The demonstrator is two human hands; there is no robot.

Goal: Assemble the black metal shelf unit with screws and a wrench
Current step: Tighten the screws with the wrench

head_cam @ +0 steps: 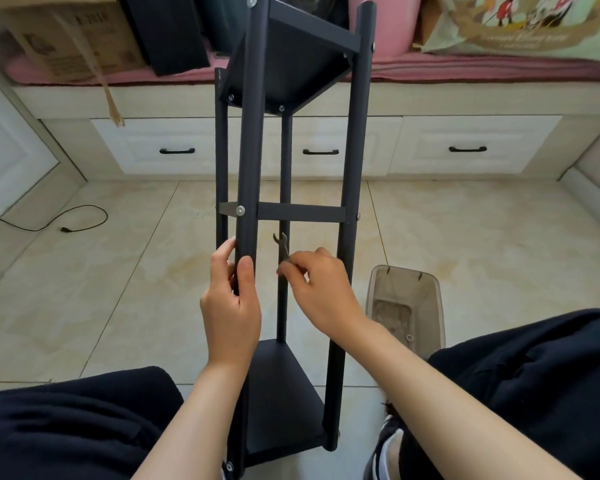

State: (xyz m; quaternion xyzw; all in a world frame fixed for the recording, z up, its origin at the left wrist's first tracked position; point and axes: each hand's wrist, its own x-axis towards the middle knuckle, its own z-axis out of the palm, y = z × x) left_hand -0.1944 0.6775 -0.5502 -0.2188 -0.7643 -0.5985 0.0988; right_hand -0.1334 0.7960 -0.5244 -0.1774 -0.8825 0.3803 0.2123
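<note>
- Black metal shelf unit (355, 133) standing on the tiled floor (465, 230) between two dark-trousered knees, four upright posts joined by a top shelf, a middle crossbar and a bottom shelf.
- Left hand (231, 306) wrapped around the shelf unit's near-left post, below the crossbar, thumb on the front and fingers curled behind.
- Right hand (321, 292) just right of that post, inside the frame, fingertips pinched on the lower end of a small wrench (281, 244).
- Wrench upright, open end pointing up, just under the crossbar and in front of the rear post; touching or clear of that post cannot be told.
- Silver screw (240, 211) seated where the crossbar meets the near-left post, above the left hand.
- Clear plastic container (406, 306) on the floor to the right of the shelf unit, beside the right knee.
- White drawers (465, 143) with black handles behind the shelf unit, a cardboard box (73, 36) on the ledge above.
</note>
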